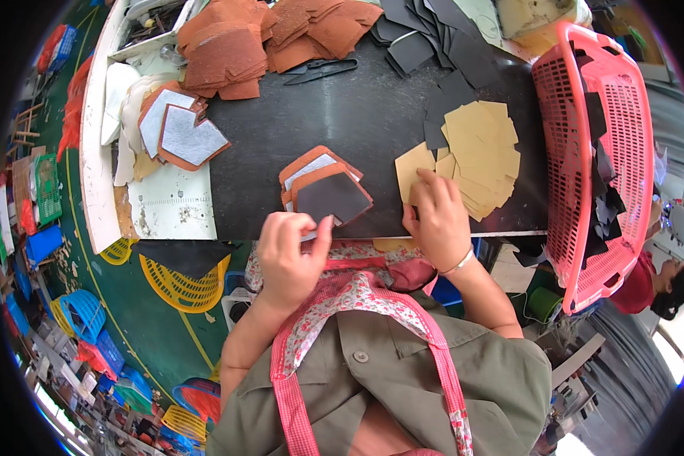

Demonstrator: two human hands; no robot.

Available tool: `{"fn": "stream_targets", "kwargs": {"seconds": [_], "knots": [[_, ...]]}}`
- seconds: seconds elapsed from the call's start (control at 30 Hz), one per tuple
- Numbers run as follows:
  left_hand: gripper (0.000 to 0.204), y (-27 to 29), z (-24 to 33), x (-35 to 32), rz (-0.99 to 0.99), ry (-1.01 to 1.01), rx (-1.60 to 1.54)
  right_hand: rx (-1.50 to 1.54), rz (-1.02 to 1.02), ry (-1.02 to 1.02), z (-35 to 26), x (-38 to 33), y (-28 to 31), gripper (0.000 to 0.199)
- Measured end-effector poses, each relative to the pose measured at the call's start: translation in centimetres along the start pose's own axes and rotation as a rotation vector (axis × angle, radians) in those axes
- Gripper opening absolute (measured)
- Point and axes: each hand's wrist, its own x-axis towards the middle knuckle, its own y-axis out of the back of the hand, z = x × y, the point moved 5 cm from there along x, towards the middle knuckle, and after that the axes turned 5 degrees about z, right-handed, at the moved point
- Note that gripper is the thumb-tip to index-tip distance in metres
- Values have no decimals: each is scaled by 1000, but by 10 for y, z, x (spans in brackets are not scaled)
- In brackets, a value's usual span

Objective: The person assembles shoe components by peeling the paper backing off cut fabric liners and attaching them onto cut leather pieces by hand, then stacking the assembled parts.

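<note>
My left hand (285, 254) is closed at the near edge of a small stack of brown leather pieces (305, 161). A black pentagon-shaped piece (330, 197) lies on top of that stack. Thumb and forefinger come together by its lower corner; what lies between them is hidden. To the right, my right hand (442, 220) grips the near part of a tan sheet piece (412, 163), its fingers on top and the thumb at the left edge. Just beyond that hand, more tan pieces (482, 148) lie fanned out in an overlapping pile.
Brown leather stacks (224, 49), black pieces (448, 38) and black-handled scissors (319, 71) lie at the table's far side. Grey-faced brown pieces (190, 135) sit left. A pink basket (566, 167) with black scraps stands right; a yellow basket (184, 285) is below left.
</note>
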Motion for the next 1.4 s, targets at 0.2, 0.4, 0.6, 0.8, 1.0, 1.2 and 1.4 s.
{"fn": "stream_targets", "kwargs": {"seconds": [0.2,0.4,0.6,0.8,1.0,1.2,1.4], "knots": [[31,-47,30,7,-258,51,-351,429,293,-152,3,-2,26,20],[39,-80,32,-4,-161,596,-1231,1421,-31,-718,3,-26,19,13],[23,-55,22,5,-333,350,-762,1115,-188,-404,-6,-12,30,7],[34,-10,47,19,-143,-282,-143,1267,-299,-390,-10,6,24,19],[33,3,41,16,-465,-32,-617,1295,-496,-187,-44,15,22,20],[16,8,14,16,-514,97,-837,1403,-298,-157,-34,24,29,7],[22,17,-25,-11,-347,657,-1222,1006,-212,-455,41,-5,26,16]]}}
